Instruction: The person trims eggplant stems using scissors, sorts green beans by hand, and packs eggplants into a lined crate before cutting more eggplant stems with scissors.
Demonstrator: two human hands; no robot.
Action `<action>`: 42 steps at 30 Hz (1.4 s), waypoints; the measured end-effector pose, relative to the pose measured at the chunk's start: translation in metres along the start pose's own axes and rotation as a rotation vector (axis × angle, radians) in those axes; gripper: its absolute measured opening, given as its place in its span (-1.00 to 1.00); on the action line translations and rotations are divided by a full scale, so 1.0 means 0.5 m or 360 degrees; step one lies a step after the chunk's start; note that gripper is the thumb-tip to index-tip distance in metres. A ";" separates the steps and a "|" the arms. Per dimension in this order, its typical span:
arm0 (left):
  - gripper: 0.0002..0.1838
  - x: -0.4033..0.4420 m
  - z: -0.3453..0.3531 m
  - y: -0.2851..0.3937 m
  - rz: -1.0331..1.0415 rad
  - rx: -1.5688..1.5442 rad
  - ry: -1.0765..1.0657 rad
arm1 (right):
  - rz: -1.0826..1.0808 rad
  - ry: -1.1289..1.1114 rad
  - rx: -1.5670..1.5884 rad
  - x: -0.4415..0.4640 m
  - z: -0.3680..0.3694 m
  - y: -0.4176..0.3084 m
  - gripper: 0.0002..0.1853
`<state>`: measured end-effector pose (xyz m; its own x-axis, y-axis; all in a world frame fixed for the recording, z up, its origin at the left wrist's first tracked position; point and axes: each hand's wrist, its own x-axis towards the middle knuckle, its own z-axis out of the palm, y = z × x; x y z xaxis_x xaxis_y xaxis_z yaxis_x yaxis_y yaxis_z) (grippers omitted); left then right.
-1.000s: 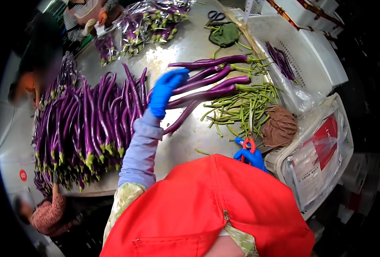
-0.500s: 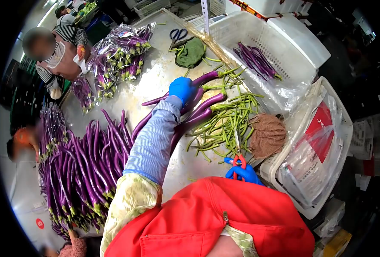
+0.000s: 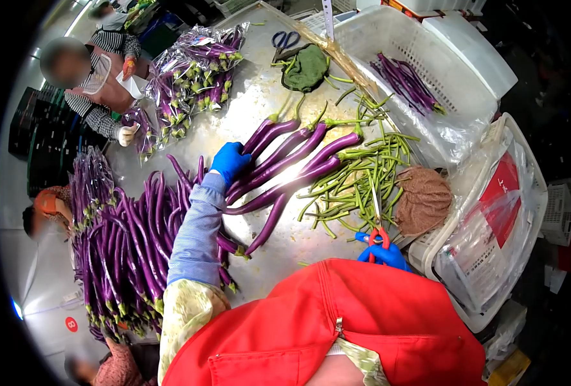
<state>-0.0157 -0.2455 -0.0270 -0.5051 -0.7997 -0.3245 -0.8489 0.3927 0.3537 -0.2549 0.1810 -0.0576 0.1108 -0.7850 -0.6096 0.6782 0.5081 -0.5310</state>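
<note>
My left hand [image 3: 230,162], in a blue glove, is closed around the bodies of purple eggplants [image 3: 260,136] on the metal table. Beside it, more long eggplants [image 3: 308,149] lie fanned out, their green stems toward the upper right. Its fingertips are partly hidden. My right hand [image 3: 391,256], also blue-gloved, holds red-handled scissors [image 3: 380,235] low by the table edge. Their blades point away from me over a heap of cut green stems [image 3: 346,186]. A brown cloth bundle [image 3: 424,201] sits right of the heap.
A large eggplant pile [image 3: 128,251] covers the left side, with bagged eggplants [image 3: 195,71] farther back. Dark-handled scissors [image 3: 286,40] and a green cloth [image 3: 305,68] lie beyond the stems. White crates [image 3: 443,58] stand right. Co-workers [image 3: 99,87] work across the table.
My left hand has drawn back to the left, and more eggplants now lie spread in front of it. My right hand keeps the scissors in about the same place. The view has shifted slightly.
</note>
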 end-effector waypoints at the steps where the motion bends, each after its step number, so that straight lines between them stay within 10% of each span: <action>1: -0.56 0.006 0.012 -0.002 0.0042 -0.0045 0.0031 | 0.0012 0.0017 0.0016 -0.003 0.006 -0.005 -0.40; 22: -0.64 0.141 0.086 0.067 -0.0140 -0.0940 0.0264 | -0.0070 0.0173 -0.0077 -0.019 0.022 -0.003 -0.56; 30: -0.63 0.125 0.079 0.148 0.0269 -0.0373 0.0631 | 0.0015 0.0085 0.0033 -0.003 0.005 -0.002 -0.41; 35: -0.14 0.080 0.069 0.200 0.0090 0.0429 0.0628 | 0.0060 0.0120 0.0099 -0.013 0.022 -0.019 -0.41; 42: 0.03 0.115 0.086 0.127 0.0002 0.0146 0.0300 | 0.0060 0.0128 0.0061 -0.009 0.022 -0.017 -0.42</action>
<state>-0.1052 -0.2470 -0.0610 -0.4753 -0.8668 -0.1510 -0.8634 0.4264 0.2697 -0.2533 0.1766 -0.0439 0.0789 -0.7338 -0.6748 0.7019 0.5215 -0.4851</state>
